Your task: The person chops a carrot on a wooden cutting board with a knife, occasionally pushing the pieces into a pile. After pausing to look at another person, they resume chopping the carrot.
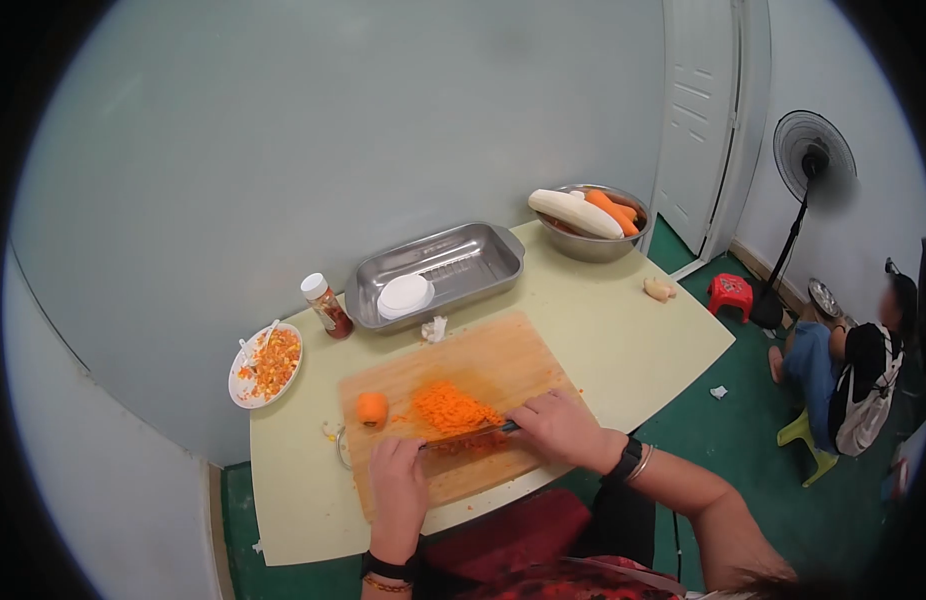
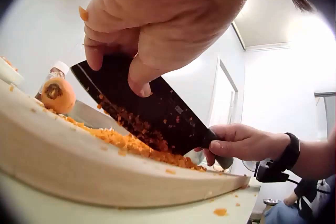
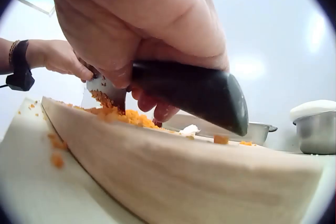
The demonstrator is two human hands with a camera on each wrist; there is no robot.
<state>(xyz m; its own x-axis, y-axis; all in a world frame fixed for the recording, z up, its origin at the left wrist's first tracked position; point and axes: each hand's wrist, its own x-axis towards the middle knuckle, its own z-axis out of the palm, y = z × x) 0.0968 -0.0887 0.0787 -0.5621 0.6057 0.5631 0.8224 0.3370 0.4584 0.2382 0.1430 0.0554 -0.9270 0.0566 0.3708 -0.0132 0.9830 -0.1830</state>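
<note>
A wooden cutting board lies near the table's front edge, with a heap of finely chopped carrot at its middle. My right hand grips the black handle of a kitchen knife. Across from it, my left hand pinches the top of the blade near the far end, thumb on one face and fingers on the other. The blade slants with its edge down at the carrot, and orange bits cling to its face. A carrot stub sits at the board's left side.
Behind the board stands a metal tray holding a white round item. A jar and a plate of chopped food are at left. A metal bowl of vegetables stands back right. A person sits beyond the table.
</note>
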